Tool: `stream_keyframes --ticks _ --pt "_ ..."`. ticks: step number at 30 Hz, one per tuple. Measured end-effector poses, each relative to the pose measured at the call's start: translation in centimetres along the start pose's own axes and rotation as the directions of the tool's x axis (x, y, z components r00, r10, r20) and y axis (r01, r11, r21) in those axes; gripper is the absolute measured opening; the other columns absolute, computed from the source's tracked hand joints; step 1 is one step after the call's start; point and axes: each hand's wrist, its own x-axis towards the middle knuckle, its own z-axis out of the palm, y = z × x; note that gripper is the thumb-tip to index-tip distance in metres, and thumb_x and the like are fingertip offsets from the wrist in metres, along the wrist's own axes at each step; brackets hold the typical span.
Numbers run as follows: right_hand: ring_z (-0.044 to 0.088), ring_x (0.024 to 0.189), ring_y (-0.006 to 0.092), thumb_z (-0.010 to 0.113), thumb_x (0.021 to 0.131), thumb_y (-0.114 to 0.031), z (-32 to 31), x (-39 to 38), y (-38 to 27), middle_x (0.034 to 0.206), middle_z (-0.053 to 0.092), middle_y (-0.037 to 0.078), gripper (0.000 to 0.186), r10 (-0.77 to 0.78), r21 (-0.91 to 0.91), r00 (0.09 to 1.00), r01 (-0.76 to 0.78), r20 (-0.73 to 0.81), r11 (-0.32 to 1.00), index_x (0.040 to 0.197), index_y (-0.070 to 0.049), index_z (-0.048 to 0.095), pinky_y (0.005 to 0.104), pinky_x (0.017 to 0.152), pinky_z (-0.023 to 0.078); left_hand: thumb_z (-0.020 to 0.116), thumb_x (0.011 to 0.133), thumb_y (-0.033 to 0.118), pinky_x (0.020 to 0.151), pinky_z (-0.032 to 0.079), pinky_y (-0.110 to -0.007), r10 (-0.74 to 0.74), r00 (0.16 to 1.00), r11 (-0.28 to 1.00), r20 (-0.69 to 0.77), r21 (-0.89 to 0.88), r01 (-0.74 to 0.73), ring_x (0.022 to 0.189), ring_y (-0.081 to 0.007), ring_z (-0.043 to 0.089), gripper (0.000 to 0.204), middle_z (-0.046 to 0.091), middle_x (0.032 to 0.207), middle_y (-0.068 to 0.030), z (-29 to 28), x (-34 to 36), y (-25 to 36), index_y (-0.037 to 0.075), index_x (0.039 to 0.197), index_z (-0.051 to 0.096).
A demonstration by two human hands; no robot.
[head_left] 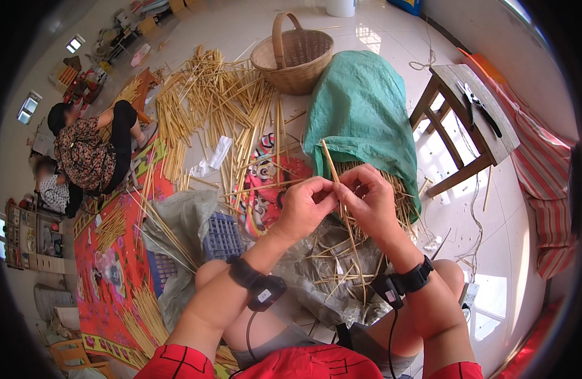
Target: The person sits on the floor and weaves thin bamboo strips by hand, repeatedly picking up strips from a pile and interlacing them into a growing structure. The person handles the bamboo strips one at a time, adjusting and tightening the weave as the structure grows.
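In front of my chest, both hands meet on one long straw stalk (329, 159), which slants up to the left and down towards my knees. My left hand (305, 205) is closed in a pinch at its middle. Thumb and fingers of my right hand (370, 199) also press on the stalk, just beside the left fingertips. Beyond them lies a green woven sack (360, 101) with a bundle of stalks (401, 196) sticking out of its open end. Loose stalk pieces (332, 276) lie on grey plastic sheeting (297, 271) below my hands.
A wicker basket (297, 79) stands ahead beside a spread of stalks (209, 82). Pliers (483, 112) rest on a wooden stool (458, 85) at right. On the left are a blue crate (223, 237), a red floral mat (92, 316) and two seated people (86, 151).
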Motion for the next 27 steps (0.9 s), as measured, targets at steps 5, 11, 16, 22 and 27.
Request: stream_keyframes --ticks 5,11,16,22,27 --pt "0.056 0.068 0.0111 0.068 0.084 -0.006 -0.6 0.7 1.4 0.077 0.058 0.004 0.007 -0.051 0.119 0.994 0.040 0.093 0.992 0.085 0.000 0.066 0.0247 0.060 0.045 0.064 0.086 0.004 0.061 0.049 -0.021 -0.055 0.998 0.991 -0.004 -0.124 0.054 0.067 -0.0063 0.061 0.007 0.064 0.076 -0.0014 0.4 -0.1 0.3 -0.003 0.089 0.064" --pt "0.057 0.069 0.0093 0.065 0.087 -0.007 -0.5 0.8 1.7 0.076 0.060 0.002 0.008 0.133 0.369 0.974 -0.193 0.182 0.909 0.088 0.001 0.065 0.0233 0.064 0.046 0.064 0.085 0.005 0.059 0.049 -0.020 -0.082 0.996 0.986 -0.022 -0.147 0.078 0.065 -0.0056 0.061 0.007 0.065 0.074 -0.0014 0.7 -0.3 0.5 -0.003 0.087 0.064" --pt "0.056 0.067 0.0074 0.065 0.085 -0.006 -0.4 0.7 0.9 0.073 0.062 0.002 0.009 0.153 0.410 0.975 -0.207 0.160 0.889 0.091 0.001 0.064 0.0222 0.062 0.046 0.065 0.085 0.006 0.059 0.049 -0.021 -0.088 0.996 0.986 -0.028 -0.144 0.083 0.066 -0.0051 0.061 0.008 0.065 0.072 -0.0016 1.0 -0.1 0.4 -0.002 0.084 0.064" --pt "0.054 0.064 0.0055 0.065 0.076 -0.003 -1.5 0.9 -0.4 0.070 0.060 0.003 0.015 -0.037 -0.057 0.993 0.044 0.108 0.997 0.091 0.000 0.063 0.0231 0.058 0.046 0.067 0.085 0.010 0.060 0.050 -0.023 -0.038 0.999 0.999 0.011 -0.017 0.038 0.066 -0.0059 0.062 0.013 0.066 0.070 -0.0031 1.2 -0.4 0.0 -0.002 0.085 0.065" --pt "0.054 0.063 0.0042 0.063 0.076 -0.001 -2.3 1.3 -0.8 0.069 0.060 0.000 0.008 -0.015 -0.008 0.993 0.016 0.117 1.000 0.083 0.001 0.062 0.0217 0.057 0.046 0.068 0.085 0.012 0.061 0.050 -0.023 -0.038 0.999 0.999 0.025 -0.027 0.039 0.065 -0.0060 0.062 0.015 0.066 0.069 -0.0035 1.9 -0.5 0.5 -0.002 0.087 0.065"
